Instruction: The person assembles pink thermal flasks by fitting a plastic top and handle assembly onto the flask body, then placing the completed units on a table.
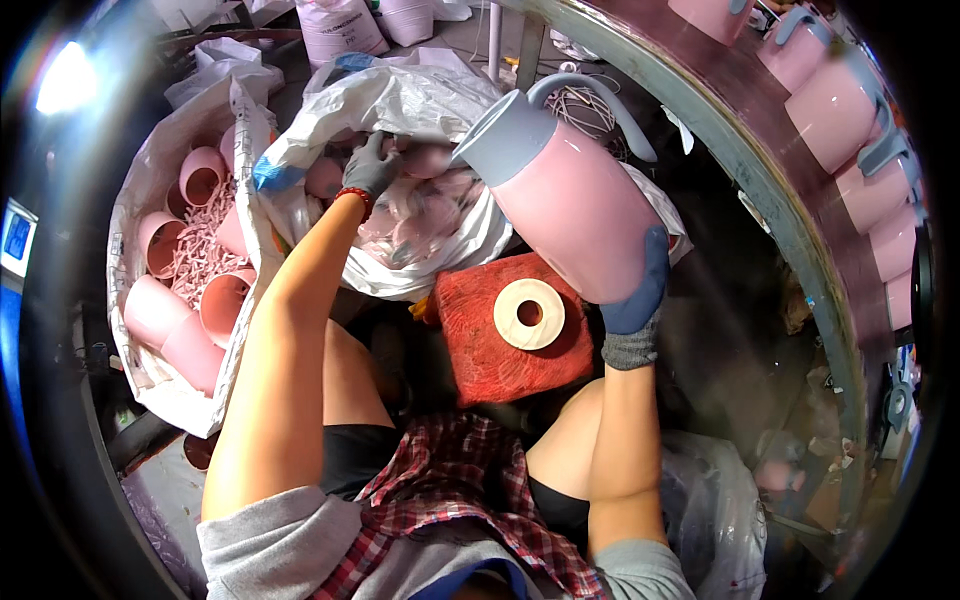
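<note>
My right hand point(637, 300), in a blue and grey glove, grips the base of a pink jug point(570, 200) with a grey-blue top and curved handle, held tilted above my lap. My left hand point(372, 165), in a grey glove, reaches into a clear plastic bag point(420, 100) full of pink plastic parts point(425, 215); whether its fingers hold a part is hidden. Between my knees stands a red spool of twine point(510, 330) with a pale cardboard core.
A big white sack point(150, 170) at my left holds several pink jug bodies and pink scraps. Along the curved metal-edged table point(800, 250) at the right stands a row of finished pink jugs point(835, 110) with grey-blue handles. More bags lie beyond.
</note>
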`<state>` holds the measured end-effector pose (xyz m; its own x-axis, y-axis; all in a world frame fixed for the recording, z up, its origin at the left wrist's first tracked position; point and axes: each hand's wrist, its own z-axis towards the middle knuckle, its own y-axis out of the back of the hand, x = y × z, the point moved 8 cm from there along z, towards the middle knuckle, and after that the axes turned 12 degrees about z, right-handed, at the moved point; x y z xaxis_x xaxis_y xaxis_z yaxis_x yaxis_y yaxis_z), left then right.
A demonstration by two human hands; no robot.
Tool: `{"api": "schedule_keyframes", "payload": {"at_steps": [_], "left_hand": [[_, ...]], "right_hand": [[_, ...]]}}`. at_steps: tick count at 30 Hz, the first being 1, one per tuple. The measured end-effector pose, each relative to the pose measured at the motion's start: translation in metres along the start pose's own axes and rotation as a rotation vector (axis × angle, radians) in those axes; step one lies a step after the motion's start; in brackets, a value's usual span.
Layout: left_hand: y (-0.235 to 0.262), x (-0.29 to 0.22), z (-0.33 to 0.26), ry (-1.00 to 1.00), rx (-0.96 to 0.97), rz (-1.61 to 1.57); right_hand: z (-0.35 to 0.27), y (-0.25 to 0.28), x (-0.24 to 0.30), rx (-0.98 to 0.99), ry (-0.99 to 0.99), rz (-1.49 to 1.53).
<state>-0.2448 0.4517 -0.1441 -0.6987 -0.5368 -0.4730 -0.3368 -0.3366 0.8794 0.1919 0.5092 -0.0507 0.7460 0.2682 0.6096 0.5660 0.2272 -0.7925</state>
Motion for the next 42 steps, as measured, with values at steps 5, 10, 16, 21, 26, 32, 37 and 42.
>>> {"api": "schedule_keyframes", "payload": {"at_steps": [5, 10, 16, 21, 26, 32, 37, 42], "left_hand": [[0.058, -0.022, -0.088, -0.03, 0.149, -1.506], [0.131, -0.063, -0.217, -0.341, -0.143, -1.27], [0.183, -0.057, -0.295, -0.454, -0.456, -1.064], [0.212, -0.066, -0.336, -0.442, -0.578, -0.671], [0.168, -0.071, -0.337, -0.161, 0.037, -1.607], [0.156, -0.07, -0.362, -0.096, 0.305, -1.783], [0.154, -0.065, -0.371, 0.006, 0.301, -1.781], [0.19, -0.064, -0.384, -0.262, -0.017, -1.381]], "right_hand": [[-0.02, -0.017, 0.005, 0.005, 0.073, -0.284], [-0.06, -0.031, -0.003, 0.046, 0.105, -0.515], [-0.118, -0.056, -0.007, 0.118, 0.062, -0.306], [-0.168, -0.08, 0.015, 0.164, 0.158, -0.445], [-0.211, -0.086, 0.035, 0.201, 0.273, -0.593], [-0.265, -0.117, 0.056, 0.664, 0.525, -0.927], [-0.267, -0.106, 0.06, 0.625, 0.528, -0.872], [-0.252, -0.079, 0.054, 0.394, 0.579, -0.991]]}}
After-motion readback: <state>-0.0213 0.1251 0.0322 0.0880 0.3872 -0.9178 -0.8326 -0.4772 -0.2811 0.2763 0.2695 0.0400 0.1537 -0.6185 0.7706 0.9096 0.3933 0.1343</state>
